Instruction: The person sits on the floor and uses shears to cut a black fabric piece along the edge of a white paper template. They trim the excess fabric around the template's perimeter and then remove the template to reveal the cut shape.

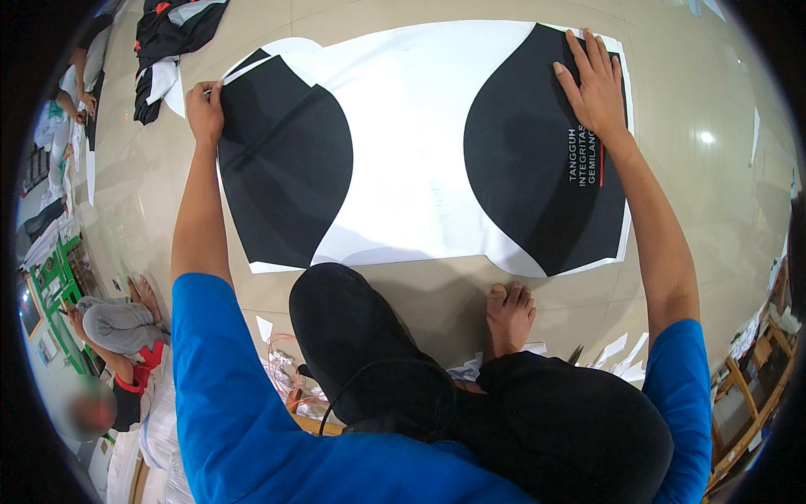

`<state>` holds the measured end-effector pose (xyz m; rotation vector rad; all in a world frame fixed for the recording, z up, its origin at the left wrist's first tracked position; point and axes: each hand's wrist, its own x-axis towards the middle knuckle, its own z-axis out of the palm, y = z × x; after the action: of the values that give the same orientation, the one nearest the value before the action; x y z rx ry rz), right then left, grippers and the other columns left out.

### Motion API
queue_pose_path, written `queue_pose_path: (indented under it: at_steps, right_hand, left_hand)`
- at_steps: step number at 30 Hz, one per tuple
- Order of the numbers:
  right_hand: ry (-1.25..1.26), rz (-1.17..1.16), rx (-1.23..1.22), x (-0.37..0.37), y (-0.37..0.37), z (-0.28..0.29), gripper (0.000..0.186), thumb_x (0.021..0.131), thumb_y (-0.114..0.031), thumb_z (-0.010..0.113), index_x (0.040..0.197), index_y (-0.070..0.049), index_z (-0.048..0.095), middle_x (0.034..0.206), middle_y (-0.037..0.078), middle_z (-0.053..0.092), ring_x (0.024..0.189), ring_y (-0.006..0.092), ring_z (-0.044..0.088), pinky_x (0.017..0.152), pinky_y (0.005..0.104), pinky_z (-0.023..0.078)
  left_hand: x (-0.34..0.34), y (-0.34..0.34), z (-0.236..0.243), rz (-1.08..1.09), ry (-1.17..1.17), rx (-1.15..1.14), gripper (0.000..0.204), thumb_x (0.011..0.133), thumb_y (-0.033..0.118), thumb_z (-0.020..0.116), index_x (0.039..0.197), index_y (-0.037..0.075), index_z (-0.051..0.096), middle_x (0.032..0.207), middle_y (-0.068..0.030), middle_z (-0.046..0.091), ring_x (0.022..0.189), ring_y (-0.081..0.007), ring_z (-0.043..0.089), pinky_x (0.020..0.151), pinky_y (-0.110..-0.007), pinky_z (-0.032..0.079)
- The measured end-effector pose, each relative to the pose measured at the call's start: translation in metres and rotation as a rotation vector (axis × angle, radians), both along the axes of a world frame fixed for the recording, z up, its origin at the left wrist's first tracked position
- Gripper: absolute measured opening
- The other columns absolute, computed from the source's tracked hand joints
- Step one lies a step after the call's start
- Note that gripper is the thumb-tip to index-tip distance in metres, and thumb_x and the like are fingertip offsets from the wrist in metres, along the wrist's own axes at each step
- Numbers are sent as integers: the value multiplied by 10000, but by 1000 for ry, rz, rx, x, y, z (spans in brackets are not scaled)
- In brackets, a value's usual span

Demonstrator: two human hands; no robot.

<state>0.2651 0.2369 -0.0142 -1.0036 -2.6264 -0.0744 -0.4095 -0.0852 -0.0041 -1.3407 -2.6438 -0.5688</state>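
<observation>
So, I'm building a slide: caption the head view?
Left hand at the edge of a plain black panel, right hand flat on a lettered black panel.

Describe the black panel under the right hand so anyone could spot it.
Find the large white sheet on the beige tiled floor. At its right end, under the spread right hand, lies a black fabric panel with a bulging inner edge. Pale lettering and a red line set it apart from the unprinted black panel opposite.

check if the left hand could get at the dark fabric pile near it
Probably yes: the dark fabric pile lies just beyond the left hand, with nothing visible blocking the way between.
</observation>
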Motion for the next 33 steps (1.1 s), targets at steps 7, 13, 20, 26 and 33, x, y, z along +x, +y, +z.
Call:
queue_pose_path:
  at_steps: [7,13,20,26,33]
  right_hand:
    - [-15,-11,12,3,3,-6,690,1137,-570,485,1725,-215,414,1795,160,346,1663,381,296,1331,616,218]
    - [-15,-15,1,3,2,-6,687,1138,-567,485,1724,-214,416,1798,157,340,1667,374,289,1332,616,216]
    - [-18,-13,-15,2,0,-2,687,1138,-565,487,1728,-221,410,1798,154,340,1667,374,290,1331,619,216]
    - [-28,-15,-6,4,2,-5,693,1135,-578,484,1732,-236,403,1799,149,341,1668,372,288,1336,614,209]
    - [-22,-19,-14,-1,0,-3,691,1135,-582,480,1732,-244,403,1802,142,337,1670,367,286,1339,614,204]
  left_hand:
    - [1,0,-4,-23,76,5,282,1085,333,708,1123,56,746,1136,-202,693,1065,-390,678,952,-485,537]
    - [-4,2,-4,-52,161,-28,296,1115,319,647,1144,30,703,1186,-225,691,1118,-424,671,970,-521,528]
    - [-17,0,-7,8,143,-48,270,1142,264,582,1214,14,656,1216,-254,678,1141,-465,658,977,-541,527]
    - [-23,-1,-6,-63,165,-66,243,1145,231,566,1231,11,625,1215,-269,669,1144,-479,652,971,-552,527]
    - [-31,-12,1,-84,205,-115,207,1143,191,557,1220,7,615,1206,-272,662,1123,-490,645,956,-564,519]
